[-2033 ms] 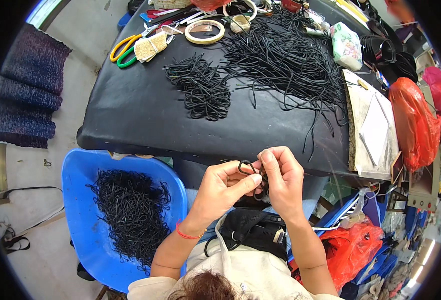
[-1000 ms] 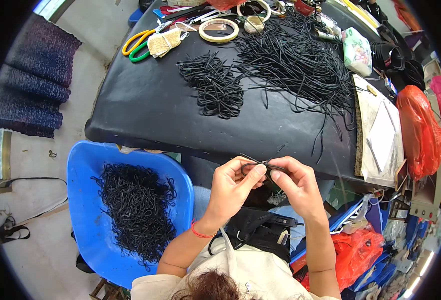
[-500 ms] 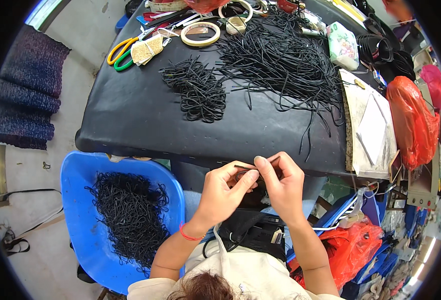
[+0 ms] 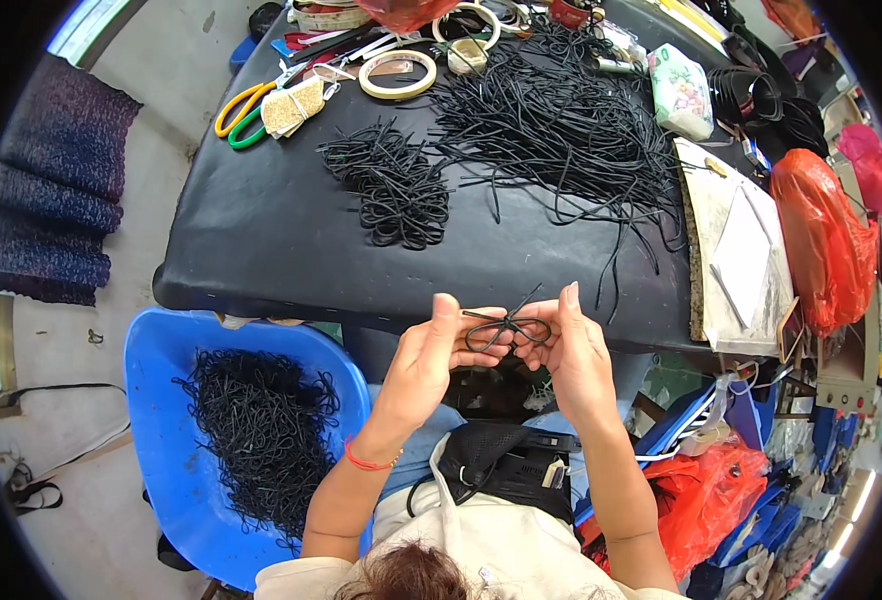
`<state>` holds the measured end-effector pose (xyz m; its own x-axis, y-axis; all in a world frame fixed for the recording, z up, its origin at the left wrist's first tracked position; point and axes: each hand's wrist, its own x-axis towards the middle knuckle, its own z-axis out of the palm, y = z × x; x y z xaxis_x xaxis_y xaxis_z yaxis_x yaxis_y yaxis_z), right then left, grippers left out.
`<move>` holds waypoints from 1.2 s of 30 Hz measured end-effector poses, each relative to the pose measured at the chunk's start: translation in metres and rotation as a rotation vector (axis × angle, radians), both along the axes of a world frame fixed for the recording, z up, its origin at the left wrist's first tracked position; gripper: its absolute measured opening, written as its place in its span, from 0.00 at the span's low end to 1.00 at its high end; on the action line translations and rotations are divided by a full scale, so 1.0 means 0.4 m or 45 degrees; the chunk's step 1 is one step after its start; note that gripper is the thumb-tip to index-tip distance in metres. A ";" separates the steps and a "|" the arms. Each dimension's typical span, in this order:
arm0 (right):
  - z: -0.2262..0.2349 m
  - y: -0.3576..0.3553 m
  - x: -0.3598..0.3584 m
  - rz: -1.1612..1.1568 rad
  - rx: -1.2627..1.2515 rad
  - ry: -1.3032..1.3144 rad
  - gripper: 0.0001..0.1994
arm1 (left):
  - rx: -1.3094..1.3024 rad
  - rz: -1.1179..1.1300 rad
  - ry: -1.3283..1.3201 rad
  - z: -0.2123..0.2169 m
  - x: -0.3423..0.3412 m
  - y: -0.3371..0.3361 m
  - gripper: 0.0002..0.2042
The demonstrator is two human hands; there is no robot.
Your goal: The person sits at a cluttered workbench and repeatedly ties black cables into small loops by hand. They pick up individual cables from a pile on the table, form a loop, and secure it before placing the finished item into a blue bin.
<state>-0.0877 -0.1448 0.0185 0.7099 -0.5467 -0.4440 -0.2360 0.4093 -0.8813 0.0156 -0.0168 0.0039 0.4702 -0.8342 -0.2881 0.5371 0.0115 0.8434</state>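
A small bow of thin black cord (image 4: 507,323) spans the gap between my two hands, just off the table's front edge. Its left loop lies across the fingers of my left hand (image 4: 435,357), its right loop against those of my right hand (image 4: 574,358). Both thumbs point up, away from the cord, while the curled fingers hold the bow between them. One loose cord end sticks up from the knot. On the table lies a smaller pile of looped black cords (image 4: 393,190), and to its right a big heap of loose cord lengths (image 4: 561,130).
A blue tub (image 4: 151,420) with many tied black cords stands at my left, below the black table (image 4: 261,230). Orange-and-green-handled scissors (image 4: 245,112), a tape roll (image 4: 398,75) and a tissue pack (image 4: 680,90) lie farther back. Red plastic bags (image 4: 823,245) hang at right.
Half a second ago my fingertips were pinched together around the cord. Now the hands have drawn slightly apart, the thumbs have lifted, and the bow shows spread out between them.
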 end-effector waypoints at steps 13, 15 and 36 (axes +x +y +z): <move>-0.026 -0.165 0.127 -0.141 -1.582 0.063 0.13 | 0.642 0.882 -1.866 -0.004 0.174 -0.065 0.06; -0.049 -0.207 0.167 -0.206 -1.880 0.387 0.12 | 0.752 0.943 -1.894 -0.019 0.210 -0.074 0.09; 0.040 -0.083 0.054 0.362 -2.012 -0.334 0.07 | 0.247 0.054 -0.671 0.023 0.012 0.037 0.05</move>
<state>-0.0660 -0.1782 0.0345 0.8236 -0.1604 0.5440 0.0743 -0.9204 -0.3839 0.0204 -0.0022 0.0130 0.6238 -0.7668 -0.1510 0.0446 -0.1579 0.9864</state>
